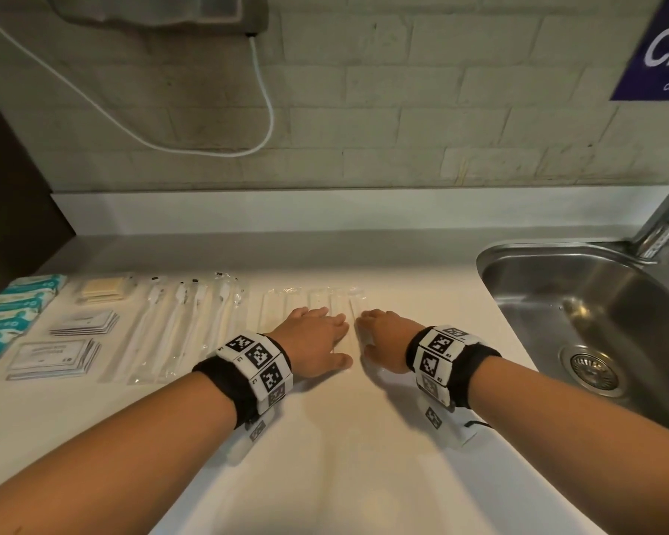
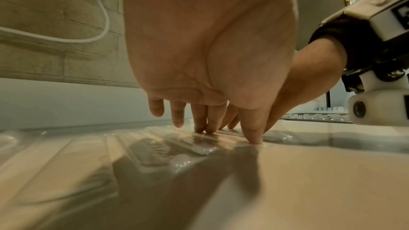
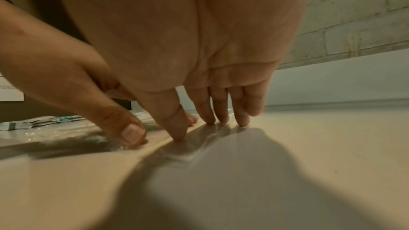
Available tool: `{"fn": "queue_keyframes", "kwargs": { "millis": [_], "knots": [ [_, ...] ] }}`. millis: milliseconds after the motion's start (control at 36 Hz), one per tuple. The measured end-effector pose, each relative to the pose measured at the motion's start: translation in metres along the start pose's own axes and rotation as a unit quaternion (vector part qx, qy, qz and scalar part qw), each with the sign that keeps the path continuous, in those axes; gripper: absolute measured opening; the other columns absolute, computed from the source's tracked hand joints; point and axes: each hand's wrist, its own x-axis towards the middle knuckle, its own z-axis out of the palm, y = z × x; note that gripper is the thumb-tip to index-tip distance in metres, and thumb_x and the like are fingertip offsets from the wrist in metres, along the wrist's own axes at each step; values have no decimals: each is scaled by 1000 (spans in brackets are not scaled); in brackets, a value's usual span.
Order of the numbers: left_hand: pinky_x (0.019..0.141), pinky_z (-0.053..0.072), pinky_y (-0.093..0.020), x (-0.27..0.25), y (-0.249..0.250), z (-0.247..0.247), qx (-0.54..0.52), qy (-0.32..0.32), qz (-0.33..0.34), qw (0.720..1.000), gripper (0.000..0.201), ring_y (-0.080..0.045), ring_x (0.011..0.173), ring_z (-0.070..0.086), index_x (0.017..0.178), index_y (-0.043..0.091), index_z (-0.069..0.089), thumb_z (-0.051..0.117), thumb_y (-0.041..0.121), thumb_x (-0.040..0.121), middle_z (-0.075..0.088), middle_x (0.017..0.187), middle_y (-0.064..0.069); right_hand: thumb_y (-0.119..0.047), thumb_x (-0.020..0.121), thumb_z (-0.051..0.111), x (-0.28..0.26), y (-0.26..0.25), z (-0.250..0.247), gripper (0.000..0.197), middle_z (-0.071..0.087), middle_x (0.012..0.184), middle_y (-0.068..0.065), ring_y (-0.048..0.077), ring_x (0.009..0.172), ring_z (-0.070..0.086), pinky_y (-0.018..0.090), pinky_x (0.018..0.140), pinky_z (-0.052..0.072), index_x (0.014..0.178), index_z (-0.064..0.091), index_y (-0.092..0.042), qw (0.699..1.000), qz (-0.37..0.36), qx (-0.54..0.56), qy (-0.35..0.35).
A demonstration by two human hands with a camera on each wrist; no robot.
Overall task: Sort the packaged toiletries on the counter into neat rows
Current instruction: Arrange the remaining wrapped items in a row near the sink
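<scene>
Packaged toiletries lie in rows on the white counter (image 1: 344, 457). From the left come teal packets (image 1: 12, 314), soap bars (image 1: 101, 289), flat sachets (image 1: 84, 324), wrapped toothbrushes (image 1: 186, 322) and long clear-wrapped packs (image 1: 317, 299). My left hand (image 1: 321, 334) lies flat on the clear packs, its fingertips (image 2: 201, 128) and thumb pressing the wrap. Just to its right, my right hand (image 1: 375, 334) touches the rightmost clear pack (image 1: 356, 303) with straight fingers (image 3: 210, 118) and thumb. Neither hand is curled round a pack.
A steel sink (image 1: 537, 287) with a faucet (image 1: 665, 222) is set into the counter at the right. A white cable (image 1: 263, 94) hangs on the brick wall behind. A dark panel (image 1: 12, 210) borders the counter at the left.
</scene>
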Motion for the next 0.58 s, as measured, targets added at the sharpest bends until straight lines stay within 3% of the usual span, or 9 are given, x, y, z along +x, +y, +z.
{"fn": "queue_keyframes", "kwargs": {
  "millis": [361, 583],
  "knots": [
    [119, 7, -45, 0, -1, 0, -3, -2, 3, 1000, 70, -24, 151, 10, 153, 20, 27, 40, 58, 96, 14, 164, 3, -25, 93, 52, 2, -1, 3, 37, 48, 137, 6, 27, 121, 49, 43, 100, 45, 128, 51, -11, 1000, 3, -9, 5],
    [120, 8, -45, 2, -1, 3, -3, 3, 4, 1000, 69, -24, 151, 10, 152, 18, 30, 40, 57, 96, 15, 164, 3, -24, 92, 55, 1, -2, 1, 34, 50, 133, 6, 27, 119, 51, 42, 98, 46, 123, 54, -11, 1000, 6, -2, 7]
  ]
}}
